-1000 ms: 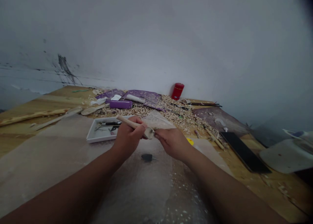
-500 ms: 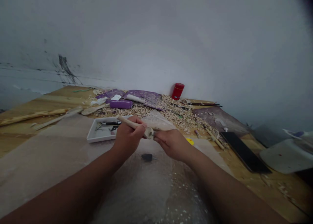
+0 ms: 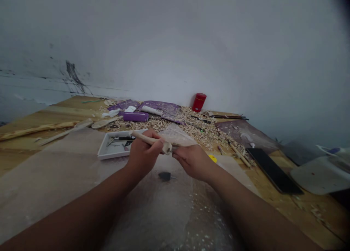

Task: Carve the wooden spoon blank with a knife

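Observation:
My left hand (image 3: 144, 150) is closed round a pale wooden stick (image 3: 141, 136) with a thick, rounded end (image 3: 166, 147) pointing to the right. That end bears a small dark hollow or notch. My right hand (image 3: 193, 159) is closed on a small carving tool (image 3: 177, 145), mostly hidden by the fingers. Its tip meets the thick end of the stick, and the two hands nearly touch. Below them, a dark grey pointed bit with a thin metal shank (image 3: 164, 176) lies on the plastic sheet (image 3: 153, 211).
A white tray (image 3: 102, 151) with small tools sits behind my left hand. Wood shavings (image 3: 213, 136) heap along the back, near a red tin (image 3: 199, 102) and a purple box (image 3: 135, 117). Wooden spoons (image 3: 105, 122) lie left; a black phone-like slab (image 3: 273, 170) and white container (image 3: 318, 174) stand right.
Both hands keep their grip and place. The thick end of the stick has turned or shifted very slightly against the tool.

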Motion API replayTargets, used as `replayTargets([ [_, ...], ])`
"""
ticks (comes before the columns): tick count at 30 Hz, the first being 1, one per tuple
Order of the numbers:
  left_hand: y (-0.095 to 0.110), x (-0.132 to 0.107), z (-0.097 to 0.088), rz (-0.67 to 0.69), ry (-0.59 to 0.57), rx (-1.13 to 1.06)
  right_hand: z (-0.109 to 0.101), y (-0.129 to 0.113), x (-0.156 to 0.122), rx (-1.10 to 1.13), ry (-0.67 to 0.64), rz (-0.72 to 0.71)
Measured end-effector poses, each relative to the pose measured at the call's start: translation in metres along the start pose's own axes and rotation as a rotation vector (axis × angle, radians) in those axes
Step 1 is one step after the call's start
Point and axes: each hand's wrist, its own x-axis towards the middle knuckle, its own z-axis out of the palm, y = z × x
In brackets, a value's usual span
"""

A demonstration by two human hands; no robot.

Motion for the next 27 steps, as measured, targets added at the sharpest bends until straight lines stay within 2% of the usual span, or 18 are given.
replayTargets([
  [4, -0.0002, 0.0004, -0.0006, 0.002, -0.036, -0.028, 0.0012, 0.0003, -0.0002, -0.031, 0.027, 0.051],
  [11, -0.0006, -0.0007, -0.0021, 0.024, -0.008, 0.072, -0.0022, -0.0004, 0.0000, -0.023, -0.031, 0.003],
  [16, 0.0000, -0.0005, -0.0016, 0.024, -0.019, 0.035, -0.0010, -0.0021, -0.0005, -0.065, 0.023, 0.062],
  [23, -0.0005, -0.0009, -0.0019, 0.044, -0.024, 0.062, -0.0027, -0.0019, -0.0006, -0.064, -0.028, -0.022],
  [27, -0.0011, -0.0020, -0.0012, 0.043, -0.072, 0.048, -0.0016, -0.0021, 0.0000, -0.090, 0.005, 0.049],
])
